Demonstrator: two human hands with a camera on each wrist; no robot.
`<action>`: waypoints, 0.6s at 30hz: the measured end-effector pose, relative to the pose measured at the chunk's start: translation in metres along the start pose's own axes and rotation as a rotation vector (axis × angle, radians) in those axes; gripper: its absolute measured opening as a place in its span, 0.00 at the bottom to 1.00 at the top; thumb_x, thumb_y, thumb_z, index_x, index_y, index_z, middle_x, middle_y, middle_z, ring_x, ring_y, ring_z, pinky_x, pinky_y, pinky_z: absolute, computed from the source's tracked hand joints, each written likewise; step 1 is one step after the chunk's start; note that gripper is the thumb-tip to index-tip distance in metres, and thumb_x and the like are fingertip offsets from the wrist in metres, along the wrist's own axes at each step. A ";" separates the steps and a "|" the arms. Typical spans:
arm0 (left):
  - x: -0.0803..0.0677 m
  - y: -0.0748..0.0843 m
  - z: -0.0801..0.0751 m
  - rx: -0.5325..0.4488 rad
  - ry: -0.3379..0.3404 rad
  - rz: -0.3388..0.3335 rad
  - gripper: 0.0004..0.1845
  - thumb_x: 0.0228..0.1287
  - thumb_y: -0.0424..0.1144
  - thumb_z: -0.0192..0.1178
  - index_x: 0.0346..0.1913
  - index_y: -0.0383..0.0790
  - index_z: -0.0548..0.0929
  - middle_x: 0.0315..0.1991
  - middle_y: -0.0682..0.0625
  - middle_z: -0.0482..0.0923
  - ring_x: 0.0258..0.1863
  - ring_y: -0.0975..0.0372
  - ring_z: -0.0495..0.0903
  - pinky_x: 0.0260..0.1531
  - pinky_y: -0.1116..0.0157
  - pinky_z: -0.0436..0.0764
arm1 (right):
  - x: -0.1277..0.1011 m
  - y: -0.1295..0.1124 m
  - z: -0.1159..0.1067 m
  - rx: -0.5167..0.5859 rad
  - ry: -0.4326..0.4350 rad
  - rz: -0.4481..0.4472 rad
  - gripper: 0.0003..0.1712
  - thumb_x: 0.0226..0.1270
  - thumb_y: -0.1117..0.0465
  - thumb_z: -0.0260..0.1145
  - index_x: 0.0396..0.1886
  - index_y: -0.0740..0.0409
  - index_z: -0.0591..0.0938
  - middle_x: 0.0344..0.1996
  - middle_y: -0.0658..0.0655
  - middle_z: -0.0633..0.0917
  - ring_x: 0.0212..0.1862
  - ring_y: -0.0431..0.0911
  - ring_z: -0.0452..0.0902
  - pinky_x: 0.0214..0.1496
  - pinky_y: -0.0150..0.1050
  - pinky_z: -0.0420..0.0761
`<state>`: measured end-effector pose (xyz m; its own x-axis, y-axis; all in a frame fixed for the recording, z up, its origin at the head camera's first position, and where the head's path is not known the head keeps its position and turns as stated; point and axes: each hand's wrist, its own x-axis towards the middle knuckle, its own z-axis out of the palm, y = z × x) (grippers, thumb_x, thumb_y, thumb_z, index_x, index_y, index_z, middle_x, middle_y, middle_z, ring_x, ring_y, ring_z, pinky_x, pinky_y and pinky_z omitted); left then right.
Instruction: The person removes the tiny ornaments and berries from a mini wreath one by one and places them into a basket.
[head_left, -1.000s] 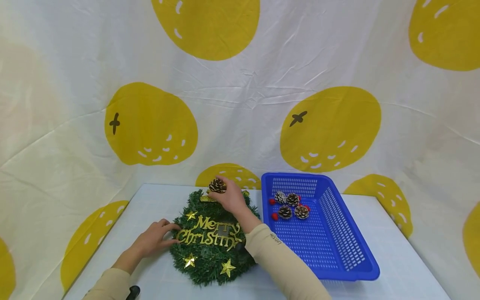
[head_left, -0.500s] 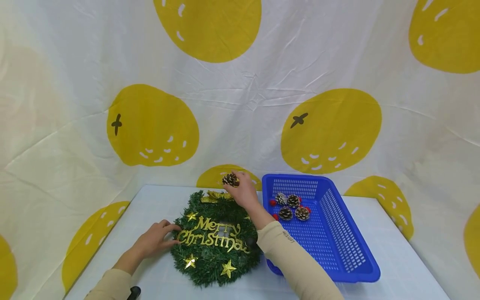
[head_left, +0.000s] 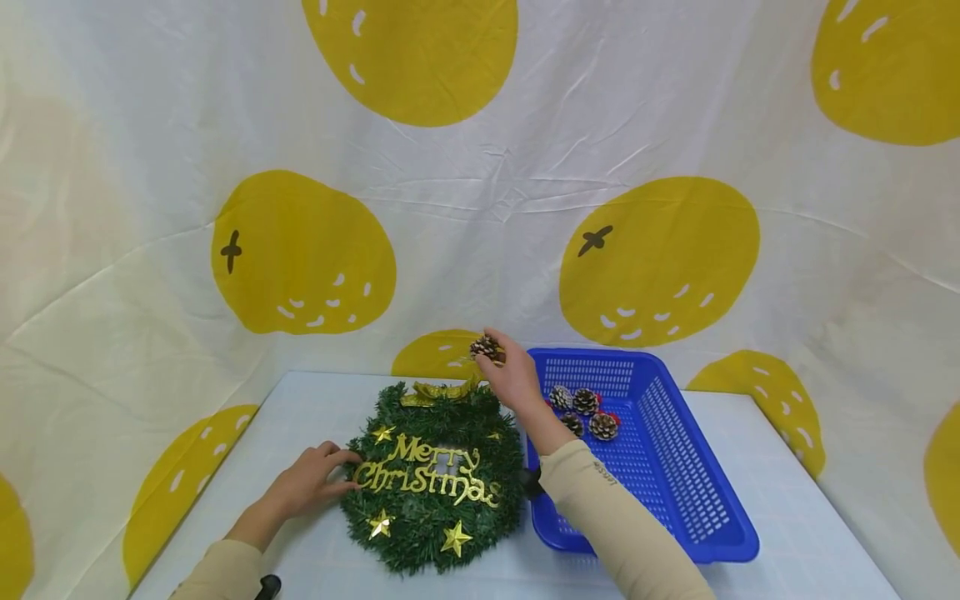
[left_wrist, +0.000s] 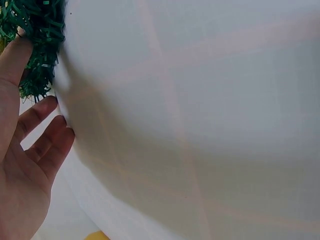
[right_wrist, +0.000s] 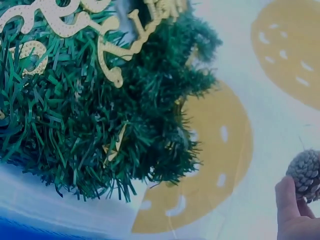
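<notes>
A brown pine cone with pale-tipped scales (head_left: pixel 486 347) is pinched by the thumb and fingers of my right hand (head_left: pixel 513 371), raised above the wreath's back right edge. The right wrist view has this pine cone (right_wrist: pixel 305 175) at its right side. Below lies a green tinsel wreath (head_left: pixel 420 533) with gold "Merry Christmas" lettering (head_left: pixel 431 477), gold stars (head_left: pixel 456 538) and a gold bow (head_left: pixel 435 393) at its far edge. My left hand (head_left: pixel 307 482) rests at the wreath's left edge, fingers relaxed; in the left wrist view one digit reaches into the green tinsel (left_wrist: pixel 42 50).
A blue plastic basket (head_left: pixel 693 483) stands right of the wreath, partly behind my right forearm. Several pine cones (head_left: pixel 603 426) and red balls (head_left: pixel 597 398) lie in its far left part. A white cloth with yellow fruit shapes (head_left: pixel 480 250) hangs behind the white table (head_left: pixel 315 400).
My right hand has carried the pine cone from above the gold bow to the right and slightly up, uncovering the bow and the end of the lettering. The left hand has stayed in place.
</notes>
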<state>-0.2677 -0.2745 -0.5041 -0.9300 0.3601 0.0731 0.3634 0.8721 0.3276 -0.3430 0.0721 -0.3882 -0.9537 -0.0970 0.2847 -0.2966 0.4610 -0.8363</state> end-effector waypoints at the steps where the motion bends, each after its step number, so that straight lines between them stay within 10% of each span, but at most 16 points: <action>1: 0.000 0.000 0.000 -0.001 0.000 0.000 0.21 0.57 0.54 0.69 0.52 0.52 0.82 0.45 0.49 0.74 0.40 0.55 0.73 0.31 0.54 0.76 | 0.000 0.000 -0.001 0.008 0.004 0.008 0.29 0.72 0.55 0.63 0.71 0.47 0.70 0.65 0.59 0.73 0.59 0.55 0.76 0.52 0.50 0.79; 18: -0.001 -0.001 0.000 0.004 0.011 0.013 0.21 0.57 0.54 0.69 0.52 0.52 0.82 0.44 0.50 0.74 0.39 0.56 0.73 0.31 0.55 0.75 | 0.007 0.000 -0.037 -0.107 0.024 0.043 0.33 0.67 0.52 0.68 0.69 0.51 0.71 0.65 0.59 0.73 0.52 0.54 0.80 0.45 0.49 0.81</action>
<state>-0.2675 -0.2756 -0.5043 -0.9256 0.3681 0.0878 0.3761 0.8687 0.3223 -0.3478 0.1042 -0.3685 -0.9635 -0.0550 0.2621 -0.2476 0.5557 -0.7937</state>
